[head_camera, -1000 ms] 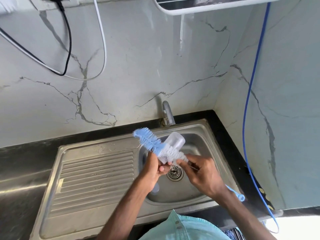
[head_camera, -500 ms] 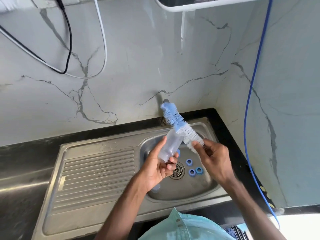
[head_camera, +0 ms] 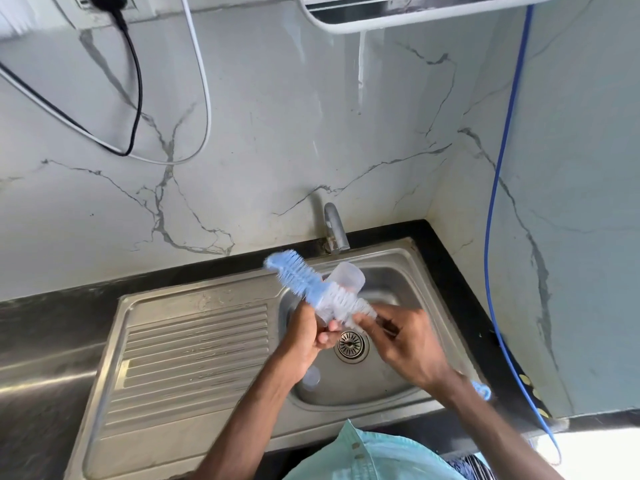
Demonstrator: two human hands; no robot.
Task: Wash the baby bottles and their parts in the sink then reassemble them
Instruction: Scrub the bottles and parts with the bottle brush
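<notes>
Left hand (head_camera: 306,341) grips bottle (head_camera: 346,280), right hand (head_camera: 410,346) pinches brush (head_camera: 299,280), prob by its handle; wet plastic cld slip into sink (head_camera: 353,389).

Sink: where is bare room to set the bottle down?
The ribbed drainboard, between the basin and the dark counter, is bare. The basin's middle is crowded: left hand, right hand, bottle, brush, plus a clear part in front.
</notes>
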